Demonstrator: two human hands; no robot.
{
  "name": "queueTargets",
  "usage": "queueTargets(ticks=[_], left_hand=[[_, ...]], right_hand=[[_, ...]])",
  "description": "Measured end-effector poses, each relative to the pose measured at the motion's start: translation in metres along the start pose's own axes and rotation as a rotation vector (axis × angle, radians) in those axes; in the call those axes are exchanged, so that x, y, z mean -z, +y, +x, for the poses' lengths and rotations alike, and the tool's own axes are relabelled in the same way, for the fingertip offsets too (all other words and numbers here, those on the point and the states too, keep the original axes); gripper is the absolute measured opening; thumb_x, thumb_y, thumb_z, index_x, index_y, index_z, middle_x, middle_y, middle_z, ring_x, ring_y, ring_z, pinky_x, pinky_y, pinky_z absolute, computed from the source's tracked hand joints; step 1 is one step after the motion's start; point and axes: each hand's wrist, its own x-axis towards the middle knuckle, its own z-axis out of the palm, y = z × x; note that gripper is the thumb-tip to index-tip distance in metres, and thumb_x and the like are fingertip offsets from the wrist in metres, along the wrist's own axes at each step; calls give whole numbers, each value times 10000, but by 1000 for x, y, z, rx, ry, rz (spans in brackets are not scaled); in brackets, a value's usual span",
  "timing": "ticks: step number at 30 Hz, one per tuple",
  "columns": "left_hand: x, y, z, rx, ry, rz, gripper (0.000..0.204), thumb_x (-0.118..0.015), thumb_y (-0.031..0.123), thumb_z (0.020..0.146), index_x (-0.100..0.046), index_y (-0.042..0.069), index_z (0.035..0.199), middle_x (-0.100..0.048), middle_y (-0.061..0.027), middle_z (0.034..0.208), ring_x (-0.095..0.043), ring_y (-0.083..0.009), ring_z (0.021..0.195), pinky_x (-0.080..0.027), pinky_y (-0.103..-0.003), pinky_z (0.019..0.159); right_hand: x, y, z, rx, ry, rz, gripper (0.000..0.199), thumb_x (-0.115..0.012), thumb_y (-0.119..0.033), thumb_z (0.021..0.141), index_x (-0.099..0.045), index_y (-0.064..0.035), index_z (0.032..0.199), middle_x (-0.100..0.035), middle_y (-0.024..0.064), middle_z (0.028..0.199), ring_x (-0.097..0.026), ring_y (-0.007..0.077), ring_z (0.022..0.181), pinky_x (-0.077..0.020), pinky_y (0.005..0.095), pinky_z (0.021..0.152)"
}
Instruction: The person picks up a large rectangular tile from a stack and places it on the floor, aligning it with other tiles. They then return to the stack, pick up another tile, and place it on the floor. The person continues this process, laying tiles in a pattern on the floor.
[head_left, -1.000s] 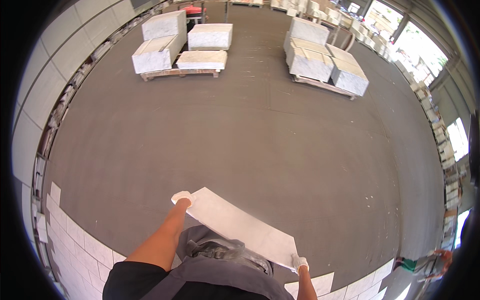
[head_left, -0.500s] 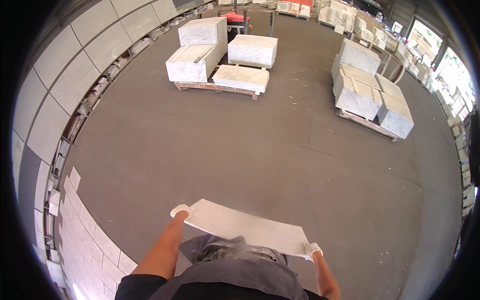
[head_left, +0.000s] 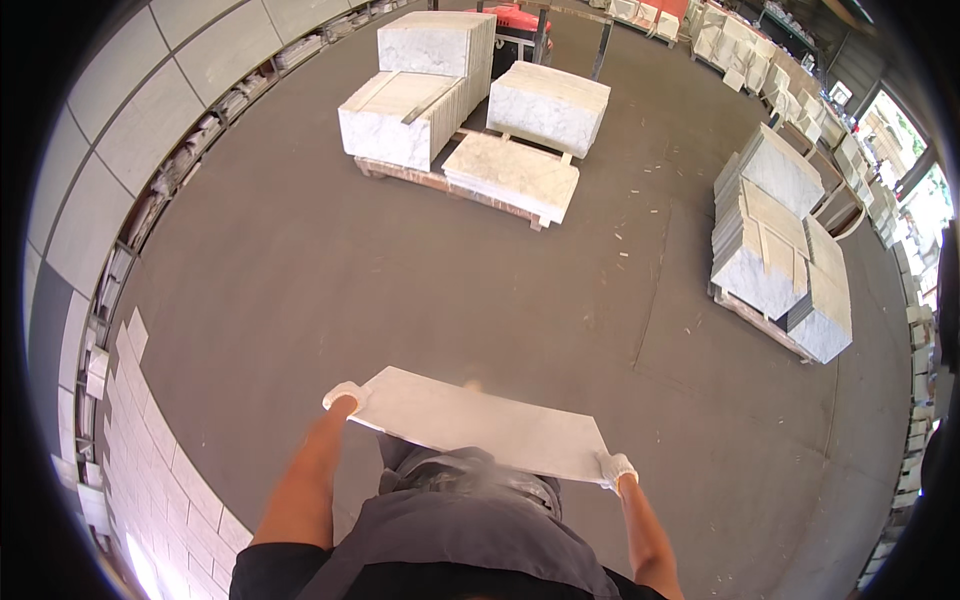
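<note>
A long white stone slab [head_left: 480, 422] is carried in front of my body between both gloved hands. My left hand [head_left: 344, 395] grips its left end, and my right hand [head_left: 617, 469] grips its right end; the white gloves are closed round the short edges, with some fingers hidden beneath. The slab slopes down a little toward the right. Its surface is pale with faint grey marks, and the far left and far right corners look angled. My dark grey apron [head_left: 470, 535] lies just behind its near edge.
Ahead stands a wooden pallet [head_left: 450, 189] with marble slab stacks [head_left: 400, 125]. Another loaded pallet [head_left: 765, 322] bears more stacks [head_left: 770, 240] to the right. Pale tiles [head_left: 165, 450] lie in rows at the left, below wall panels [head_left: 130, 130]. A red machine [head_left: 515, 18] is at the back.
Both pallets now appear nearer and larger, the right one lower and farther right in view. The slab and both hands sit slightly higher and to the left, the grip unchanged.
</note>
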Motion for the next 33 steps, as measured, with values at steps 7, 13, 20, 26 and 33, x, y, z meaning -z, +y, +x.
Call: queueTargets(ticks=[7, 13, 20, 26, 33], left_hand=[[173, 117, 102, -152, 18, 31, 629, -540, 589, 900, -718, 49, 1170, -709, -198, 1154, -707, -349, 1034, -549, -462, 869], [273, 225, 194, -134, -91, -42, 622, -544, 582, 901, -708, 60, 1198, -702, -197, 1177, -702, -356, 1054, -544, -463, 891], [403, 353, 304, -113, -49, -79, 639, -537, 584, 904, -694, 51, 1220, -665, -211, 1241, -648, -356, 1165, -510, -456, 960], [490, 415, 365, -152, -29, -80, 639, -537, 565, 914, -688, 11, 1195, -677, -233, 1193, -648, -388, 1141, -510, -461, 935], [579, 526, 487, -187, -156, -98, 673, -532, 580, 909, -677, -10, 1198, -655, -252, 1226, -624, -397, 1176, -488, -472, 963]], right_hand=[[31, -134, 70, 28, 95, -67, 538, -613, -418, 942, -675, 116, 972, -657, 127, 726, -637, 254, 583, -509, 414, 473], [86, -309, 122, -89, 154, 25, 535, -618, -411, 941, -681, 118, 981, -672, 136, 751, -651, 258, 611, -499, 410, 489], [162, -509, 238, -103, 121, 55, 547, -618, -415, 934, -677, 127, 976, -672, 143, 745, -630, 245, 576, -476, 411, 477], [215, -650, 276, -108, 133, 90, 551, -626, -434, 923, -680, 112, 982, -663, 130, 749, -613, 229, 570, -470, 403, 461], [228, -690, 416, -120, 151, 217, 552, -641, -446, 909, -686, 98, 991, -653, 119, 727, -604, 231, 560, -465, 389, 449]])
